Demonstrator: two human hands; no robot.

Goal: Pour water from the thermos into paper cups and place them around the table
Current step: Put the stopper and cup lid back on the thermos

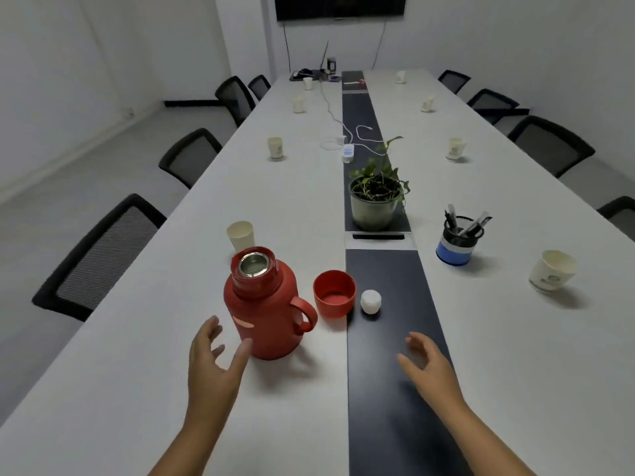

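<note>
**Meeting room, thermos open, cups all round**

Plain white meeting room with a long white conference table point(292, 201) that has a dark strip down the middle, black mesh chairs point(99, 255) along both sides and a wall screen point(340, 6) at the far end. On the strip there's a potted plant point(376, 201), and off to the right a pen holder point(458, 243).

The red thermos point(266, 310) stands upright near the close end, mouth uncovered. Its red cap point(334, 293) sits just right of it, open side up, with the white stopper point(370, 301) next to that.

Paper cups are spread down both edges; nearest ones are the left cup point(240, 236) behind the thermos and the right cup point(552, 271).

Left hand point(213, 355) is open, thumb right by the thermos base; can't tell if it touches. Right hand point(429, 362) is open and empty over the strip.
</note>
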